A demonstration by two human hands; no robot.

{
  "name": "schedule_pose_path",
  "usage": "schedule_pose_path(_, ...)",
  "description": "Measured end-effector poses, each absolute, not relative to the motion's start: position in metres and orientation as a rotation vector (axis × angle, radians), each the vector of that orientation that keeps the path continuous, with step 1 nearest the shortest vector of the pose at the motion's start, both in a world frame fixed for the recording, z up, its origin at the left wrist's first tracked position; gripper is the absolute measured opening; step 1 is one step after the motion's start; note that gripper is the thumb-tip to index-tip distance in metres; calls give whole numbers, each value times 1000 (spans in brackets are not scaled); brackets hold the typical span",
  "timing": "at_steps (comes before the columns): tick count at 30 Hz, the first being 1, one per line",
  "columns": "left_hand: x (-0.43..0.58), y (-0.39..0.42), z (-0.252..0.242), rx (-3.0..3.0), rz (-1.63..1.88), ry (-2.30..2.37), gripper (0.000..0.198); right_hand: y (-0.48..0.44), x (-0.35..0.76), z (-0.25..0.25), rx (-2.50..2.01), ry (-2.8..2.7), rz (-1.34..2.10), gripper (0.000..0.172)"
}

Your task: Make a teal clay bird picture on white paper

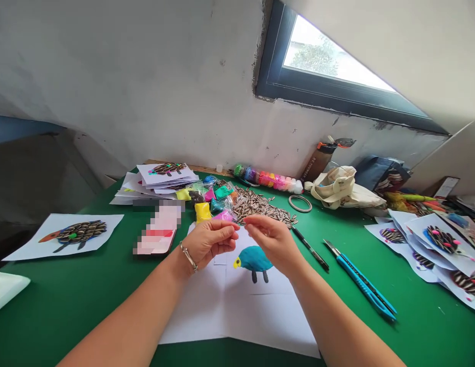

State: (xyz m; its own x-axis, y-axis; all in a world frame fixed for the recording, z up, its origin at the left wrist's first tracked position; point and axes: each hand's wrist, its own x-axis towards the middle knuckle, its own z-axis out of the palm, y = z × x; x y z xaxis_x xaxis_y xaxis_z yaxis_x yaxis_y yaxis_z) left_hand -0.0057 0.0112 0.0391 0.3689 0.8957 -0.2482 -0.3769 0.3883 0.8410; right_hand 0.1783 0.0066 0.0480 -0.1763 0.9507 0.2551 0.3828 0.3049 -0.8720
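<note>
My left hand point(217, 239), a bracelet point(189, 256) on its wrist, is raised with thumb and fingers pinched together. Close beside it, my right hand point(271, 238) has its fingers bent and pressed together, tips pointing at the left hand. Whatever either may hold is too small or hidden to make out. Below them lies a creased white sheet of paper point(199, 311). On it is a blue clay bird point(254, 259) with a yellow head and two dark legs; my right hand covers part of its right end.
Behind the hands are sunflower seeds point(256, 203) and bagged coloured clay point(202, 211). A pen point(310, 250) and a blue utility knife point(363, 283) lie right, near a tape ring point(300, 203). A phone point(160, 232) and a seed bird picture point(74, 235) lie left. Seed pictures point(444, 239) overlap at right.
</note>
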Motion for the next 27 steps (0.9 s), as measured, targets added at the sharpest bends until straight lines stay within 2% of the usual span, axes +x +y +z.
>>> schedule_pose_path(7, 21, -1, 28, 861, 778, 833, 41, -22, 183, 29, -1175, -1464, 1190, 39)
schedule_pose_path(13, 25, -2, 29, 844, 771, 835, 46, -18, 180, 26, -1126, -1412, 1350, 35)
schedule_pose_path(18, 31, -8, 30, 789, 776, 832, 47, -18, 177, 24, -1106, -1517, 1212, 25)
schedule_pose_path(21, 33, -10, 29, 779, 766, 809, 46, -17, 177, 23, -1141, -1571, 1144, 25)
schedule_pose_path(27, 31, -9, 29, 809, 763, 847, 43, -18, 180, 24, -1180, -1465, 1257, 26)
